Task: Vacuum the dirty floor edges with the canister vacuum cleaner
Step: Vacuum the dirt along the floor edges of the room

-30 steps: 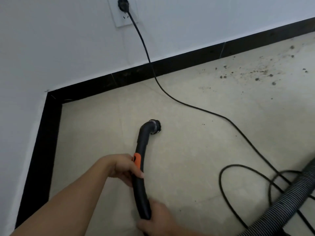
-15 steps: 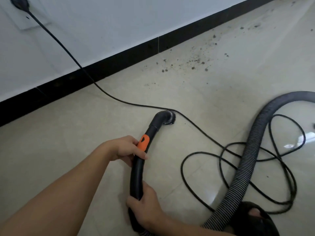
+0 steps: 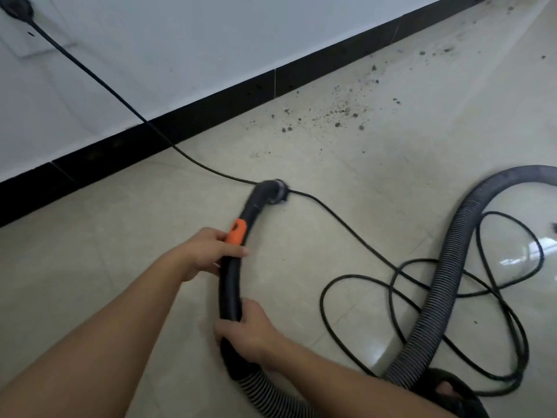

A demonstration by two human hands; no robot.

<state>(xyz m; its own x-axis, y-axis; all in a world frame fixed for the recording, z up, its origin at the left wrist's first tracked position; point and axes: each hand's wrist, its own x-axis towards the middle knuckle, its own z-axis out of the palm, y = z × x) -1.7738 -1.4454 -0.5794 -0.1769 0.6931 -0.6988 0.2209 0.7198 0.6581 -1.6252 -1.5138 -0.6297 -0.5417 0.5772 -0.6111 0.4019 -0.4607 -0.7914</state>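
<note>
A curved black vacuum wand (image 3: 233, 285) with an orange slider (image 3: 237, 232) points away from me over the beige floor. Its small round brush nozzle (image 3: 276, 191) sits low above the floor, right at the black power cord (image 3: 340, 221). My left hand (image 3: 208, 254) grips the wand just below the orange slider. My right hand (image 3: 247, 330) grips the wand's lower end where the ribbed grey hose (image 3: 446, 267) joins. Dark dirt crumbs (image 3: 328, 113) lie scattered along the black baseboard (image 3: 229, 98), beyond the nozzle to the right.
The cord runs from a wall plug (image 3: 16, 7) at top left down across the floor into loose loops (image 3: 452, 327) at the right. The hose arcs over those loops. A foot in a dark slipper (image 3: 449, 390) shows at the bottom right.
The view swung right from the room corner toward the dirt. The nozzle moved right until it reached the cord. Both hands kept their grip on the wand.
</note>
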